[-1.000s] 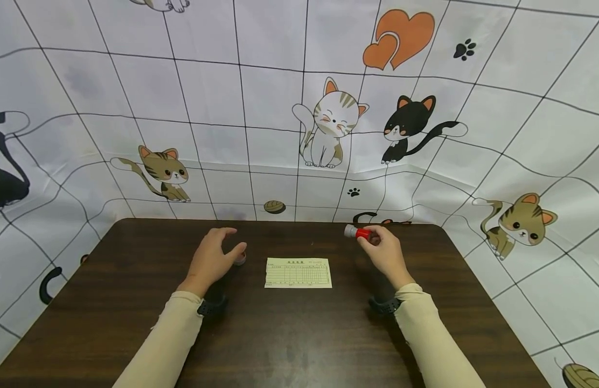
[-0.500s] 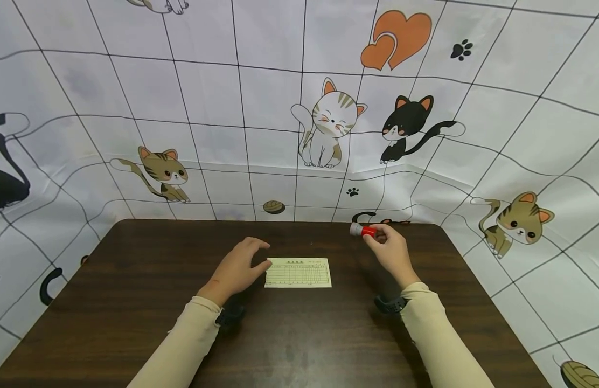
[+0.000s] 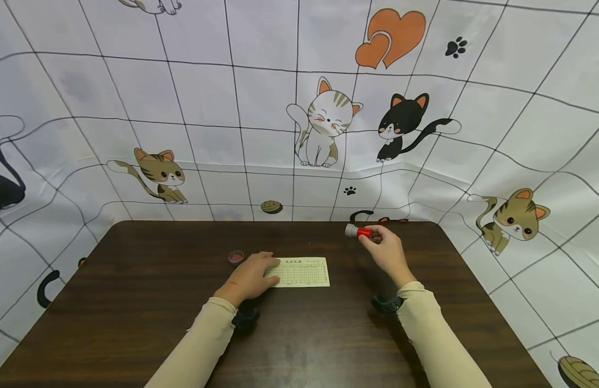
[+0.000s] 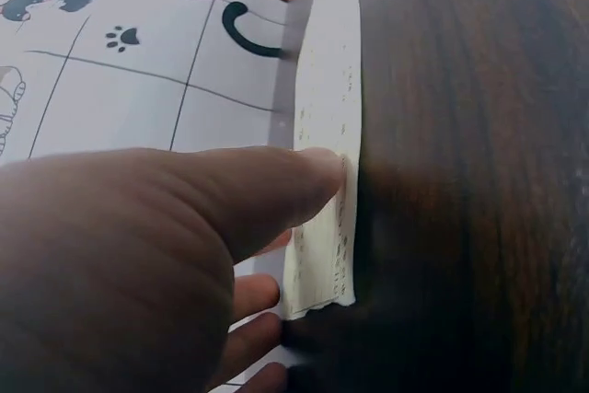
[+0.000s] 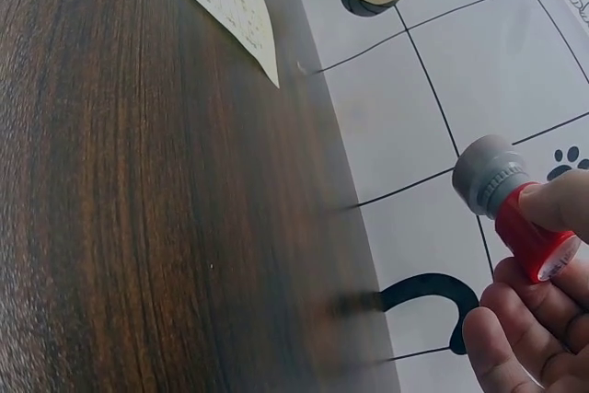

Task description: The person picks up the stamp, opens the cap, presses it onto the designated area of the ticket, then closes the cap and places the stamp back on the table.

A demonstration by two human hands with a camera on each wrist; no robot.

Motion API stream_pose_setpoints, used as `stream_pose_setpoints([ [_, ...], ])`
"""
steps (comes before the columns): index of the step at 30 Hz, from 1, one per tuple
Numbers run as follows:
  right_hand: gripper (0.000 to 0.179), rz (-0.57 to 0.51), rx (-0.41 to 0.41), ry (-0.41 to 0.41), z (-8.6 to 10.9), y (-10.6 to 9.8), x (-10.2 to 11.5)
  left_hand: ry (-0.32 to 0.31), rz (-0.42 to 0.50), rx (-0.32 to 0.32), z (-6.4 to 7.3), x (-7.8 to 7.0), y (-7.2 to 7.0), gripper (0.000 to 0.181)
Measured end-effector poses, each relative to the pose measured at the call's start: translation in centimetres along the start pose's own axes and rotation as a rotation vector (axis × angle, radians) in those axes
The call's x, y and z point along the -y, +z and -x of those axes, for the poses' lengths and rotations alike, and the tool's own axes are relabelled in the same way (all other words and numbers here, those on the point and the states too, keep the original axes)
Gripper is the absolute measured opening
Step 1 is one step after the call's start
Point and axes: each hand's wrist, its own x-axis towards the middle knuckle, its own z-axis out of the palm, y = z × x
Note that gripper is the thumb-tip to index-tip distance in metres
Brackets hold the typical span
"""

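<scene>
My right hand [image 3: 387,253] pinches a small stamp [image 3: 364,232] between thumb and fingers, held above the far right of the table. In the right wrist view the stamp [image 5: 529,227] shows a red handle and a grey ribbed end pointing away from the hand. My left hand [image 3: 251,278] rests at the left edge of a pale yellow printed form [image 3: 304,272], its thumb and fingers spread over that edge. The left wrist view has the thumb lying on the form [image 4: 327,89], other fingers beyond it. Behind the left hand is a small round ink pad [image 3: 236,257].
The dark wooden table [image 3: 149,323] ends at a white cat-printed cloth [image 3: 207,97] that hangs along its back and sides. Dark bands sit at both wrists, below the cream sleeves [image 3: 197,345].
My left hand has moved right from beside the ink pad onto the form's left edge, uncovering the pad. The right hand keeps the stamp up in nearly the same place.
</scene>
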Motion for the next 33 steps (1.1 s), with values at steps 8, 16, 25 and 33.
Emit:
stream_pose_setpoints([
  [8, 0.033, 0.000, -0.007, 0.001, -0.3, -0.3, -0.3, 0.011, -0.061, -0.039, -0.5, -0.2, 0.3, 0.048],
  [16, 0.032, 0.006, 0.005, 0.024, -0.6, 0.1, -0.8, -0.005, -0.109, -0.069, -0.9, -0.4, 0.9, 0.048],
  [25, 0.033, -0.005, 0.032, 0.042, -0.8, 0.4, -1.0, 0.004, -0.067, -0.077, -1.5, -0.7, 1.5, 0.053],
  [33, 0.037, -0.053, 0.040, 0.084, -0.8, 0.5, -0.7, -0.001, -0.049, -0.092, -1.8, -0.6, 1.8, 0.055],
])
